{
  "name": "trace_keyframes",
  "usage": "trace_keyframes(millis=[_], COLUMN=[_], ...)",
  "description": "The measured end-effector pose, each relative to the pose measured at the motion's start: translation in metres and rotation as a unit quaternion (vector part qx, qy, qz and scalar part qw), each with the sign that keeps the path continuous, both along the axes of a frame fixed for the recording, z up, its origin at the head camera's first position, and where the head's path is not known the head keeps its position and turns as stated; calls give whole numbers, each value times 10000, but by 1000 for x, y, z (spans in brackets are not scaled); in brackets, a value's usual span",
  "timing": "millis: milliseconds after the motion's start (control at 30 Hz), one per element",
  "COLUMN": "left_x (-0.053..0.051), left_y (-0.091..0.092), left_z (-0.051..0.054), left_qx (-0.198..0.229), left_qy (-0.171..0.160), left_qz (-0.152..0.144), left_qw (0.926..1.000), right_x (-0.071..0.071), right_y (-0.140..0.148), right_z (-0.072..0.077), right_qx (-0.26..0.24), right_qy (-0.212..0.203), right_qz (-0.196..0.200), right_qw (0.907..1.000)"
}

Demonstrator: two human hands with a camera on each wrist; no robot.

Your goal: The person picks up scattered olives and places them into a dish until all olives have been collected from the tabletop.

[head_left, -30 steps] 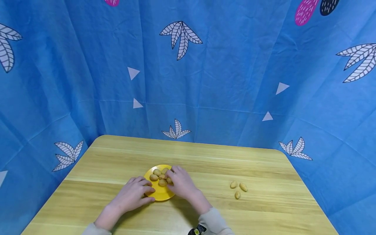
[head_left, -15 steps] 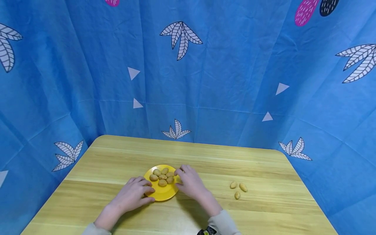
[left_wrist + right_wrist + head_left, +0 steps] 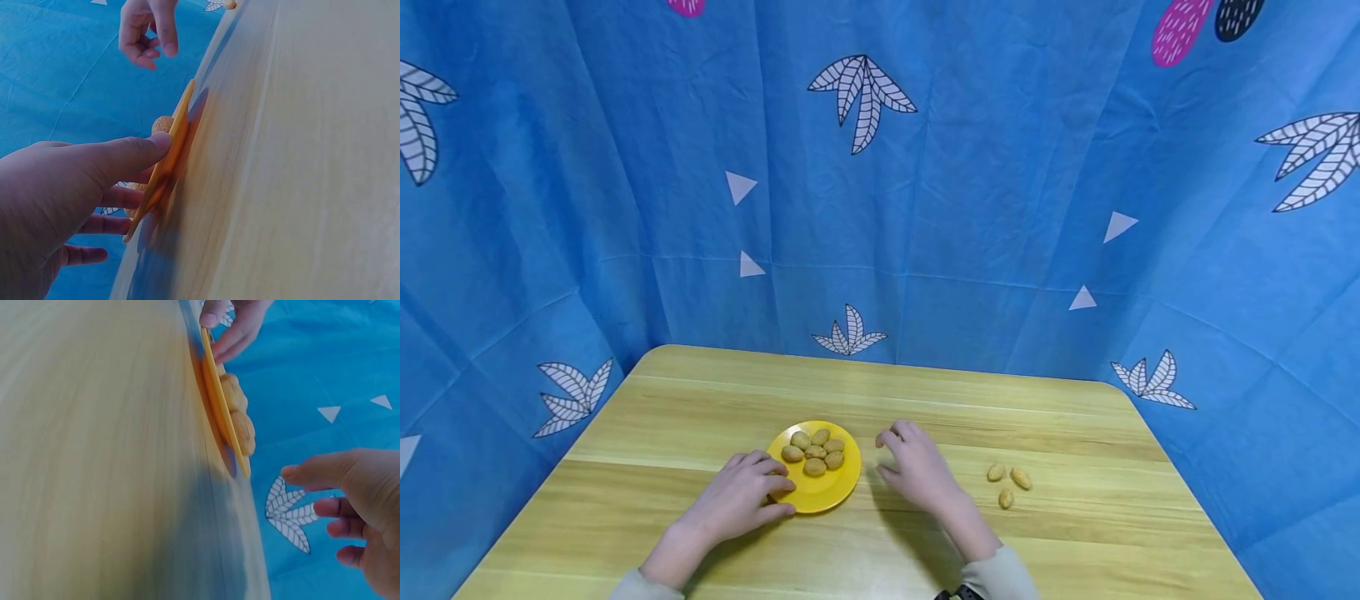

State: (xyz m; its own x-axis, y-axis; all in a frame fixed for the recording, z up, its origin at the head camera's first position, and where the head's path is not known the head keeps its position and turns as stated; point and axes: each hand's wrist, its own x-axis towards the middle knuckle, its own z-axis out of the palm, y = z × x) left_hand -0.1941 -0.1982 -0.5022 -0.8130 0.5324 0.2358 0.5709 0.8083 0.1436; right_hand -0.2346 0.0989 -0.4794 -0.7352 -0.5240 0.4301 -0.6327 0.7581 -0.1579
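Several tan walnuts [image 3: 815,452] with wrinkled shells lie together on a round yellow plate [image 3: 820,498]. My left hand [image 3: 735,496] rests at the plate's left rim, its thumb and relaxed fingers touching the edge; in the left wrist view the thumb [image 3: 134,153] lies against the rim. To the right of the plate, apart from it, my right hand [image 3: 917,467] hovers above the table with loosely bent fingers and nothing between them. Farther right lie three smaller, slimmer tan oval nuts [image 3: 1021,478] in a loose group; their kind is hard to tell.
The pale wooden table [image 3: 1000,425] has rounded far corners. Behind and beside it hangs a blue curtain [image 3: 985,200] printed with leaves and triangles. A dark wristwatch [image 3: 960,593] sits at my right sleeve.
My right hand has withdrawn from the walnuts and moved right, off the plate. My left hand and the three smaller nuts stay where they were.
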Motion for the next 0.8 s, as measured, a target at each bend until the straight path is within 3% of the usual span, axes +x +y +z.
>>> trace_keyframes(millis=[267, 800], left_x=[1, -1], left_y=[1, 1], left_z=[1, 0], left_qx=[10, -25], left_qy=[-36, -17], left_qz=[8, -1], left_qw=[10000, 10000], right_x=[5, 15], right_y=[24, 68], right_z=[0, -2], right_qx=[-144, -345], right_qy=[-222, -151], right_qz=[-292, -723], right_qw=[9992, 9967])
